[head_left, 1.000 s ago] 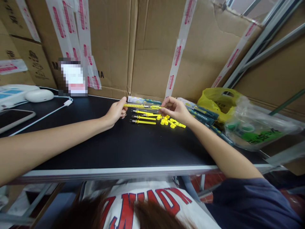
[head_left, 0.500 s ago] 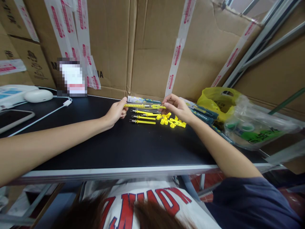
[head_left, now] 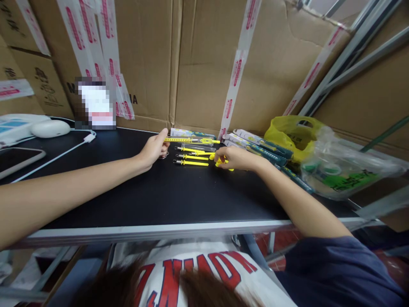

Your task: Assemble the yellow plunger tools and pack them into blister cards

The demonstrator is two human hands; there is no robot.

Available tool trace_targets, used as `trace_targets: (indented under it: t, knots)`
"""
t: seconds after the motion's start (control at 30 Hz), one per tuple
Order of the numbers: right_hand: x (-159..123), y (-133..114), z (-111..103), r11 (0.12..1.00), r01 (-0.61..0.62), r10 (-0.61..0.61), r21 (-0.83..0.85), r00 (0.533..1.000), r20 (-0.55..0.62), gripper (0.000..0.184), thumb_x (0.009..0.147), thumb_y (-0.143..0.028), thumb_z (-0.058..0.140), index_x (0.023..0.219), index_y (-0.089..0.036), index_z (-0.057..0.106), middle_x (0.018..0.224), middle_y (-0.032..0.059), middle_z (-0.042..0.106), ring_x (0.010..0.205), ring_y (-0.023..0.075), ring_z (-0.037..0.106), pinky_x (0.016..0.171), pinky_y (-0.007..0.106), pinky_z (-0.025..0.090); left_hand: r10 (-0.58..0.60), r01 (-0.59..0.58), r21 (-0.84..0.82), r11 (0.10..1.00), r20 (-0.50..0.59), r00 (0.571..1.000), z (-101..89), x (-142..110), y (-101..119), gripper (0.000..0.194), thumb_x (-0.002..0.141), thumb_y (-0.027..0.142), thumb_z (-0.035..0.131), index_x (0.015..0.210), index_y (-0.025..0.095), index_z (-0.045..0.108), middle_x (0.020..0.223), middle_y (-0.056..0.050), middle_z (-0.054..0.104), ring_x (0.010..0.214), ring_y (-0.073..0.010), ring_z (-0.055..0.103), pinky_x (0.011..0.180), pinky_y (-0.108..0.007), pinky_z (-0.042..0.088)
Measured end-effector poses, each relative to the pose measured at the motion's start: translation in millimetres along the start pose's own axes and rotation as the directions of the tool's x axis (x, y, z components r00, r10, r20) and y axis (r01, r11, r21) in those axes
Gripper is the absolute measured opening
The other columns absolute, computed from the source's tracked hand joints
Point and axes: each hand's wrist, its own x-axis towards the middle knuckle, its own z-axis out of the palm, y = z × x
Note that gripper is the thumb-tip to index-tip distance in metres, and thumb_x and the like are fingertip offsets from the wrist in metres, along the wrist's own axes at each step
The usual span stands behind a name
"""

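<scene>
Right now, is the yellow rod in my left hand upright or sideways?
Sideways: the yellow rod extends from your left hand, roughly parallel to the table edge.

Rods point(head_left: 195, 163) yellow; tabletop point(head_left: 185, 196) black; cardboard point(head_left: 143, 55) brown.

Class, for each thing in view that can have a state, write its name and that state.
Long yellow tube: gripped, roughly level
Left hand: closed on that
Right hand: fingers bent, hold unclear
Yellow rods: lying loose
Small yellow pieces: partly hidden by right hand
Grey-rimmed phone: flat, screen dark
Yellow bag: crumpled
Cardboard: taped
</scene>
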Motion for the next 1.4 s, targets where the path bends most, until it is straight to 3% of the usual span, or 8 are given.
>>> trace_targets:
  t: [0.17, 0.4, 0.8, 0.97, 1.07, 1.17, 1.27, 1.4]
  knots:
    - [1, 5, 1, 1.000, 0.003, -0.003, -0.004, 0.999, -0.033, 0.018, 0.081, -0.027, 0.061, 0.096, -0.019, 0.066, 0.086, 0.0036, 0.067, 0.071, 0.0148, 0.059, 0.062, 0.023, 0.038, 0.001, -0.001, 0.000, 1.000, 0.006, 1.000, 0.6, -1, 1, 0.049, 0.099, 0.036, 0.032, 0.055, 0.018, 0.040, 0.038, 0.009, 0.022, 0.032, -0.0038, 0.023, 0.037, -0.016, 0.025]
    - [11, 34, 13, 0.976, -0.091, 0.009, -0.198, 0.925, -0.379, 0.025, 0.087, -0.024, 0.055, 0.108, -0.015, 0.064, 0.102, 0.0120, 0.062, 0.096, 0.0247, 0.058, 0.082, 0.033, 0.043, -0.001, 0.001, 0.008, 1.000, 0.012, 1.000, 0.6, -1, 0, 0.048, 0.099, 0.037, 0.032, 0.056, 0.018, 0.039, 0.038, 0.009, 0.022, 0.031, -0.0046, 0.023, 0.037, -0.017, 0.027]
    - [20, 56, 25, 0.994, 0.006, -0.039, -0.107, 0.952, -0.304, 0.019, 0.084, -0.019, 0.058, 0.098, -0.014, 0.070, 0.096, 0.0128, 0.064, 0.096, 0.0258, 0.058, 0.087, 0.038, 0.045, 0.004, -0.004, 0.014, 1.000, 0.020, 1.000, 1.9, -3, 1, 0.048, 0.099, 0.036, 0.032, 0.055, 0.018, 0.039, 0.038, 0.009, 0.022, 0.032, -0.0043, 0.022, 0.037, -0.017, 0.025]
    - [13, 54, 6, 0.988, 0.033, 0.033, 0.151, 0.910, -0.414, 0.017, 0.085, -0.026, 0.058, 0.094, -0.016, 0.067, 0.088, 0.0083, 0.066, 0.076, 0.0185, 0.057, 0.072, 0.033, 0.047, 0.011, -0.011, 0.008, 1.000, 0.003, 1.000, 0.2, -1, -2, 0.047, 0.099, 0.037, 0.033, 0.057, 0.018, 0.040, 0.038, 0.009, 0.023, 0.032, -0.0046, 0.024, 0.037, -0.016, 0.027]
    - [8, 44, -7, 0.903, 0.101, 0.118, 0.418, 0.877, -0.466, 0.023, 0.085, -0.037, 0.061, 0.095, -0.017, 0.064, 0.085, 0.0057, 0.066, 0.069, 0.0148, 0.055, 0.065, 0.029, 0.046, 0.016, -0.016, 0.009, 1.000, -0.024, 1.000, -0.3, -1, 0, 0.046, 0.099, 0.037, 0.033, 0.057, 0.018, 0.041, 0.038, 0.009, 0.023, 0.032, -0.0046, 0.024, 0.037, -0.016, 0.026]
    - [5, 32, -12, 0.720, 0.209, 0.153, 0.662, 0.883, -0.445, 0.032, 0.081, -0.047, 0.065, 0.096, -0.018, 0.061, 0.080, 0.0029, 0.063, 0.063, 0.0114, 0.053, 0.057, 0.025, 0.045, 0.030, -0.030, 0.006, 1.000, -0.053, 0.998, -0.7, 0, 2, 0.046, 0.099, 0.036, 0.032, 0.057, 0.018, 0.040, 0.038, 0.009, 0.022, 0.032, -0.0046, 0.023, 0.037, -0.016, 0.026]
    - [5, 23, -12, 0.593, 0.265, 0.173, 0.760, 0.880, -0.442, 0.037, 0.079, -0.049, 0.068, 0.096, -0.017, 0.060, 0.078, 0.0010, 0.061, 0.061, 0.0089, 0.052, 0.055, 0.022, 0.045, 0.056, -0.057, -0.003, 0.998, -0.067, 0.996, -1.3, 0, 3, 0.045, 0.099, 0.035, 0.032, 0.058, 0.019, 0.039, 0.038, 0.010, 0.021, 0.032, -0.0044, 0.023, 0.037, -0.016, 0.026]
    - [5, 19, -10, 0.558, 0.297, 0.177, 0.775, 0.869, -0.461, 0.037, 0.080, -0.049, 0.068, 0.096, -0.017, 0.059, 0.079, 0.0004, 0.061, 0.060, 0.0072, 0.052, 0.056, 0.021, 0.046, 0.061, -0.061, -0.003, 0.998, -0.067, 0.996, -1.7, 0, 2, 0.045, 0.099, 0.035, 0.031, 0.058, 0.019, 0.040, 0.038, 0.010, 0.021, 0.031, -0.0046, 0.023, 0.037, -0.016, 0.026]
